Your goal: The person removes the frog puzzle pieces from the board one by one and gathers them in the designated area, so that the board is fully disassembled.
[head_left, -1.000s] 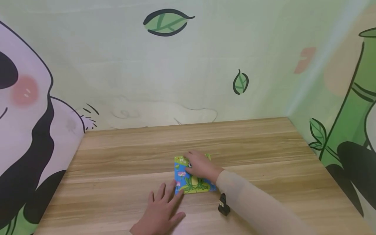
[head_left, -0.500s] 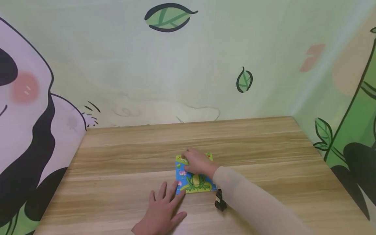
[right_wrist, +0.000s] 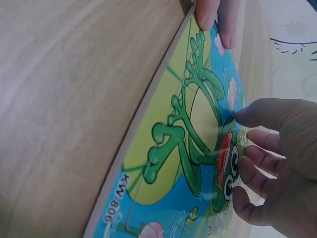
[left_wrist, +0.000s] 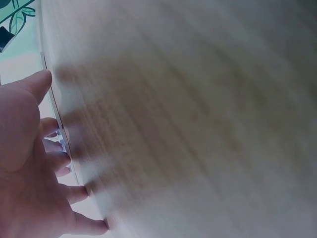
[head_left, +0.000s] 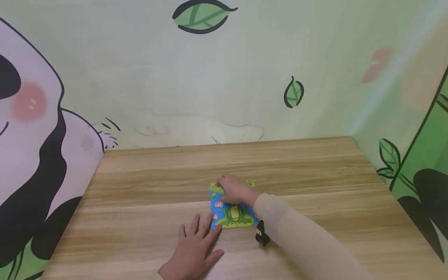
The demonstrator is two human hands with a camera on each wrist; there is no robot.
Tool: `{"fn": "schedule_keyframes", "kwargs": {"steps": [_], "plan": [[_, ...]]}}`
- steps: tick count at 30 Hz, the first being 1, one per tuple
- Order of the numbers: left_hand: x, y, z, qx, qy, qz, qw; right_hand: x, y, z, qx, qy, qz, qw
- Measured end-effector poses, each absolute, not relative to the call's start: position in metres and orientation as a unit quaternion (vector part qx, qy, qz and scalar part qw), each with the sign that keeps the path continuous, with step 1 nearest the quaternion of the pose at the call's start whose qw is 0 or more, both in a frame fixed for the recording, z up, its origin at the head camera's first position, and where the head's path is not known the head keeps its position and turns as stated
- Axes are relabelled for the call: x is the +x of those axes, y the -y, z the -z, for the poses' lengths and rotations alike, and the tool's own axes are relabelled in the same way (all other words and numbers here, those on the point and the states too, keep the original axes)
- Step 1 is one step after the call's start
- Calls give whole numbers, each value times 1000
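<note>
A square frog jigsaw puzzle [head_left: 235, 217] lies flat on the wooden table, with a green frog on blue and yellow. My left hand [head_left: 192, 247] lies with spread fingers at its lower left corner, two fingertips resting on that corner. Over the upper part of the puzzle my right hand [head_left: 236, 189] reaches in from the right. In the right wrist view, the bent fingers and thumb of the right hand [right_wrist: 282, 163] touch the board about the frog's face [right_wrist: 227, 168]. No loose piece shows between them. The head view hides the frog's face behind that hand.
The wooden table [head_left: 140, 175] meets a wall [head_left: 245, 58] painted with leaves and a panda [head_left: 28, 155]. A small black object [head_left: 261, 234] sits at the right sleeve [head_left: 297, 229], near the puzzle's lower right corner.
The head view has tilted down slightly and turned a little left. My right hand has shifted slightly over the puzzle's upper part. The left hand stays at the corner.
</note>
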State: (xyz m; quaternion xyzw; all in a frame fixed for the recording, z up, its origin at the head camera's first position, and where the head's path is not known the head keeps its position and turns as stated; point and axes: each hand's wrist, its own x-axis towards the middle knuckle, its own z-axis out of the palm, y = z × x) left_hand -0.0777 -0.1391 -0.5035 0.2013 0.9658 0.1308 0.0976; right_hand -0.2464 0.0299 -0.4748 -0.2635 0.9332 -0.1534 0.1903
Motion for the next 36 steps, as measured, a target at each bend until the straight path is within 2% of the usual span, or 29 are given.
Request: {"fn": "schedule_keyframes", "kwargs": {"steps": [17, 36], "plan": [[-78, 138, 509, 213, -967, -123, 65, -248, -36, 475, -252, -926, 186, 210], [-78, 140, 504, 210, -968, -117, 67, -244, -41, 480, -262, -919, 235, 177]]}}
